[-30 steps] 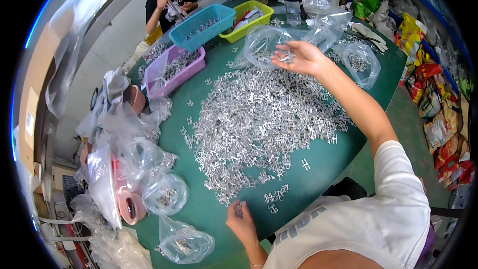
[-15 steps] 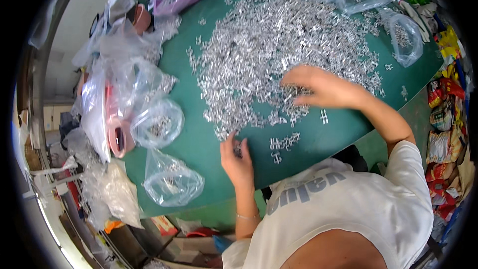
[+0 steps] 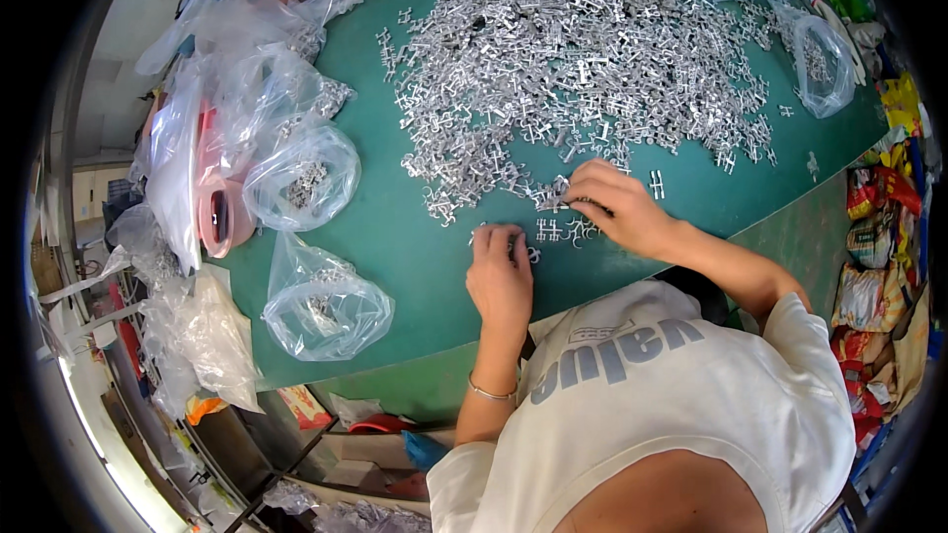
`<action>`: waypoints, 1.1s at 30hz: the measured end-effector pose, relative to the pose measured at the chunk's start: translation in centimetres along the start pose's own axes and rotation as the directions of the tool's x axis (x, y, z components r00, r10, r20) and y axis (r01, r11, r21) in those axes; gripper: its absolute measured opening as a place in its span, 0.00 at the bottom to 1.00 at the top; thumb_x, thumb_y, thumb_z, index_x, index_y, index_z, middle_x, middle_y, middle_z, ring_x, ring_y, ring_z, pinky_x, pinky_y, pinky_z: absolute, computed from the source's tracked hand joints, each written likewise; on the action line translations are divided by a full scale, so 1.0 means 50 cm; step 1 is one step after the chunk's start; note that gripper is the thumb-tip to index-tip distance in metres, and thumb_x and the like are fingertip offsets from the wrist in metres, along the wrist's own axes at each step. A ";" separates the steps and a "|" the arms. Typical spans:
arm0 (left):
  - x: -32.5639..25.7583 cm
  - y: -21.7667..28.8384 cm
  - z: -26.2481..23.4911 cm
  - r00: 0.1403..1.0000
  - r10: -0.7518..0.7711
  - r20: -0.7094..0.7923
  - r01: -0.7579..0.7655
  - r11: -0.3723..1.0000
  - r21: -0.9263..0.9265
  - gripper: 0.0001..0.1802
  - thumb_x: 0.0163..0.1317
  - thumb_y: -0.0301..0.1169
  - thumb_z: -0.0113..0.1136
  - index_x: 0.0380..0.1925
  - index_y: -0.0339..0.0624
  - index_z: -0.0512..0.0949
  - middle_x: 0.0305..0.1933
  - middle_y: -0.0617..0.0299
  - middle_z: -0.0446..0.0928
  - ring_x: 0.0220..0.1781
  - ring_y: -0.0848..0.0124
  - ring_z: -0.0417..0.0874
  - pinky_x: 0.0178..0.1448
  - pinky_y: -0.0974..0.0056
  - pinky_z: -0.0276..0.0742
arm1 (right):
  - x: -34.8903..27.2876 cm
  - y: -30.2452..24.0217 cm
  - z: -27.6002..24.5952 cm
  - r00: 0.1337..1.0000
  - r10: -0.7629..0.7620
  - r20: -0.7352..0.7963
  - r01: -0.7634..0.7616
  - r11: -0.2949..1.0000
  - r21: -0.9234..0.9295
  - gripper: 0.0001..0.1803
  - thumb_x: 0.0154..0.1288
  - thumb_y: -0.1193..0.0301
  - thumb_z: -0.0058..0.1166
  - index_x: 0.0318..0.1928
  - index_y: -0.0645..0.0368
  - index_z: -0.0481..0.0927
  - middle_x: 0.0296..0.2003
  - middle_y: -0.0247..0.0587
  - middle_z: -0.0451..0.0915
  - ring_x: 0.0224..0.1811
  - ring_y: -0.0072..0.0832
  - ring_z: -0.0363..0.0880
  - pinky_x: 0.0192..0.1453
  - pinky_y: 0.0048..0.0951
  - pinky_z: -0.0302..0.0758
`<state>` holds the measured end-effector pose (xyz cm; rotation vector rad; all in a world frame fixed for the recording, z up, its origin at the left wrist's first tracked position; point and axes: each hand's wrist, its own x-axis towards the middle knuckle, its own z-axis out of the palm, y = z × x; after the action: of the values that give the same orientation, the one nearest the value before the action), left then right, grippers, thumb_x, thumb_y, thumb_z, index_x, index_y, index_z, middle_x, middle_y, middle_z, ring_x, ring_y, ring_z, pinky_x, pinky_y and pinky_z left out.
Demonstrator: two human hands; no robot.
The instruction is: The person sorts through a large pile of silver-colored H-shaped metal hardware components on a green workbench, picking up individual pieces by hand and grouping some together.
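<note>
A wide heap of small silvery metal pieces [image 3: 573, 49], many of them H-shaped, covers the far middle of the green table [image 3: 425, 286]. My left hand [image 3: 501, 271] is low over the near side of the table, its fingers curled round a few of these pieces, partly hidden under the palm. My right hand [image 3: 624, 209] is at the heap's near edge, thumb and fingers pinched together on a small metal piece [image 3: 555, 195]. Just below the right fingertips lies a short row of loose pieces [image 3: 561, 229], and one lone piece [image 3: 657, 184] is beyond that hand.
Clear plastic bags with metal pieces, such as the near one [image 3: 331, 311], line the table's left side beside a pink container [image 3: 225, 212]. Another bag [image 3: 825, 64] lies at the far right. Colourful packages [image 3: 869, 266] are stacked off the right edge.
My right hand has drawn back from the heap toward the row of pieces, and its fingers have closed. The left hand has shifted right, nearer the row. The whole view has tilted slightly.
</note>
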<state>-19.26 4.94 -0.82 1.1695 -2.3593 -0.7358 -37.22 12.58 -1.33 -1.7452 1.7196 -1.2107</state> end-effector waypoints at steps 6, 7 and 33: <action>0.007 0.015 -0.012 0.998 -0.058 -0.006 0.057 0.992 -0.112 0.10 0.52 0.26 0.58 0.36 0.42 0.74 0.37 0.59 0.72 0.27 0.61 0.77 0.29 0.61 0.71 | -0.001 0.011 -0.052 0.830 0.544 -0.121 -0.346 0.673 0.654 0.07 0.59 0.76 0.49 0.39 0.60 0.75 0.32 0.38 0.75 0.33 0.19 0.72 0.34 0.20 0.69; 0.010 0.023 -0.009 0.999 -0.037 0.004 0.038 0.993 -0.108 0.11 0.51 0.27 0.58 0.37 0.42 0.74 0.38 0.59 0.72 0.26 0.61 0.76 0.28 0.61 0.71 | 0.000 0.003 -0.074 0.792 0.609 -0.047 -0.447 0.630 0.635 0.09 0.58 0.73 0.51 0.39 0.59 0.75 0.35 0.39 0.74 0.39 0.25 0.72 0.43 0.24 0.67; 0.025 -0.004 -0.027 0.858 -0.341 0.386 0.481 0.264 -0.836 0.07 0.55 0.21 0.55 0.35 0.32 0.75 0.21 0.69 0.68 0.15 0.86 0.58 0.18 0.77 0.50 | 0.055 -0.032 -0.008 0.991 0.013 -0.134 -0.094 0.783 -0.615 0.11 0.48 0.72 0.57 0.34 0.61 0.74 0.38 0.41 0.68 0.44 0.36 0.65 0.50 0.39 0.59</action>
<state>-19.10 3.44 0.24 1.1417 -1.1591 -2.0276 -36.96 10.36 0.95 -1.9716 2.4274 -0.7704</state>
